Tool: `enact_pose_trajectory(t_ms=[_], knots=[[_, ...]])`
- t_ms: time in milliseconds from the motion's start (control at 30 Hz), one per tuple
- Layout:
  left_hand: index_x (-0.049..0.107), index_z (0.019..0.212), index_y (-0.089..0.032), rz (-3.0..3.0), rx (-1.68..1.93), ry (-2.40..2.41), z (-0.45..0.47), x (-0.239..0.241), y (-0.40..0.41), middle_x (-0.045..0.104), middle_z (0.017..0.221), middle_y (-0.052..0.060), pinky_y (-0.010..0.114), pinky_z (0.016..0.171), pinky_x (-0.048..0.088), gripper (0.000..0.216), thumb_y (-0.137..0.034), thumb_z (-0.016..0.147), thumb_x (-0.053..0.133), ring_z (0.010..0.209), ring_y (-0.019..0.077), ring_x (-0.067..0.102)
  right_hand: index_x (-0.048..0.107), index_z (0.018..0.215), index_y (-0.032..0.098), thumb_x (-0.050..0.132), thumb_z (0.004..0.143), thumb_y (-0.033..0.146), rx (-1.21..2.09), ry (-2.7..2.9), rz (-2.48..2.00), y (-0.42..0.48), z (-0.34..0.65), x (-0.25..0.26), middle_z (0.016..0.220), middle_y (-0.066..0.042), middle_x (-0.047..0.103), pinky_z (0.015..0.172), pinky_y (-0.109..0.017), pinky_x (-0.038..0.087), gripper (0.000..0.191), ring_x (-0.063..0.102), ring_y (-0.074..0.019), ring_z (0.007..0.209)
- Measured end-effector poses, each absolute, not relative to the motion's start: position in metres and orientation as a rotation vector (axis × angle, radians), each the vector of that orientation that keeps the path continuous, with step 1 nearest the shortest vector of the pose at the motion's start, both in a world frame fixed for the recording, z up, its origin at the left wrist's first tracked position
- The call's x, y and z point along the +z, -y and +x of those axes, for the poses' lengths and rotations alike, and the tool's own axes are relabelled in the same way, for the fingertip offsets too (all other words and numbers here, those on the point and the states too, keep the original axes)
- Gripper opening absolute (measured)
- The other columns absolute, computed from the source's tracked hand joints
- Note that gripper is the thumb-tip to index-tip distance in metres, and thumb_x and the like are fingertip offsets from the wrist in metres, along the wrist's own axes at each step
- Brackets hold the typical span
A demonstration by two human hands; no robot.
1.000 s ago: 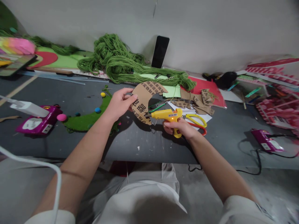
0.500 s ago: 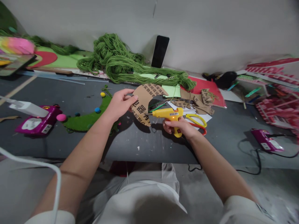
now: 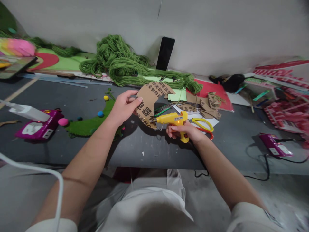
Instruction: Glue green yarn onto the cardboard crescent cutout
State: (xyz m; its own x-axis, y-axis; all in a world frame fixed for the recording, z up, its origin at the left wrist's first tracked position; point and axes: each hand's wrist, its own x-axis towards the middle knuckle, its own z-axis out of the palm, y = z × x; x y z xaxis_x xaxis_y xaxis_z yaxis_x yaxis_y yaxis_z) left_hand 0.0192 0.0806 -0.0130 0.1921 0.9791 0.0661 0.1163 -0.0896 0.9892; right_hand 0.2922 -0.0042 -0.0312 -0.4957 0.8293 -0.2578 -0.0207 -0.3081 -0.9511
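My left hand [image 3: 123, 107] pinches a crescent-shaped piece of brown cardboard [image 3: 149, 98] printed with black characters, holding it up over the dark table [image 3: 145, 148]. My right hand [image 3: 187, 132] is wrapped round the handle of a yellow hot glue gun [image 3: 172, 118] whose small light glows. The gun's nozzle points left and touches the lower tip of the cardboard crescent. Yellow-and-red scissors [image 3: 204, 126] lie on the table just right of the gun.
A heap of green yarn [image 3: 125, 66] and a black phone [image 3: 165, 53] stand against the back wall. A green felt crescent with coloured pompoms [image 3: 93, 120] lies left. Cardboard scraps [image 3: 207, 104], magenta power strips [image 3: 38, 127] [image 3: 275, 146] and cables sit around.
The cardboard crescent tilted slightly in my left hand, and the glue gun's nozzle stayed at its lower tip, shifting a little. My arms barely moved.
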Motion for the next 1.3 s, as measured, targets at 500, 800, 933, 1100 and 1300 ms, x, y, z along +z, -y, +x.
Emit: enact_pose_trajectory(t_ms=[500,800,933,1100,1300], knots=[[0.065,0.116,-0.021,1.528,1.175,-1.028,0.0208,-0.0191,-0.083,0.058,0.06,-0.002,0.024,0.044,0.052,0.036,-0.035,0.083,0.07,0.053,0.0144,0.061,0.068,0.077,0.014,0.071,0.082,0.039,1.849,1.367,-1.117,0.0024,0.2908,-0.0277,0.073,-0.006,0.066,0.056,-0.024,0.044,0.026,0.056,-0.0126,0.063],[0.067,0.113,-0.021,1.581,1.159,-1.016,0.021,-0.0186,-0.0825,0.044,0.053,-0.006,0.022,0.044,0.051,0.032,-0.032,0.083,0.07,0.049,0.0108,0.052,0.066,0.075,0.015,0.07,0.082,0.037,1.848,1.341,-1.094,0.0019,0.2908,-0.0297,0.073,-0.005,0.065,0.054,-0.023,0.043,0.024,0.056,-0.013,0.064],[0.067,0.111,-0.021,1.597,1.137,-0.995,0.0214,-0.0187,-0.0814,0.044,0.053,-0.006,0.021,0.045,0.05,0.031,-0.032,0.083,0.07,0.049,0.0108,0.053,0.066,0.076,0.015,0.07,0.083,0.037,1.839,1.34,-1.101,0.0022,0.2906,-0.0289,0.073,-0.005,0.065,0.055,-0.024,0.044,0.024,0.055,-0.0127,0.063],[0.067,0.112,-0.021,1.583,1.095,-0.988,0.0219,-0.0183,-0.0798,0.048,0.053,-0.006,0.021,0.044,0.049,0.031,-0.031,0.083,0.07,0.048,0.0111,0.054,0.065,0.074,0.014,0.07,0.082,0.038,1.822,1.348,-1.13,0.0025,0.2896,-0.027,0.072,-0.005,0.066,0.054,-0.023,0.043,0.025,0.054,-0.0115,0.059],[0.067,0.113,-0.021,1.558,1.144,-1.043,0.0202,-0.0223,-0.0844,0.053,0.056,-0.004,0.021,0.043,0.051,0.031,-0.031,0.083,0.069,0.049,0.0116,0.057,0.066,0.076,0.014,0.071,0.082,0.038,1.84,1.359,-1.12,0.0029,0.2905,-0.0282,0.073,-0.006,0.065,0.056,-0.024,0.043,0.025,0.055,-0.0127,0.063]])
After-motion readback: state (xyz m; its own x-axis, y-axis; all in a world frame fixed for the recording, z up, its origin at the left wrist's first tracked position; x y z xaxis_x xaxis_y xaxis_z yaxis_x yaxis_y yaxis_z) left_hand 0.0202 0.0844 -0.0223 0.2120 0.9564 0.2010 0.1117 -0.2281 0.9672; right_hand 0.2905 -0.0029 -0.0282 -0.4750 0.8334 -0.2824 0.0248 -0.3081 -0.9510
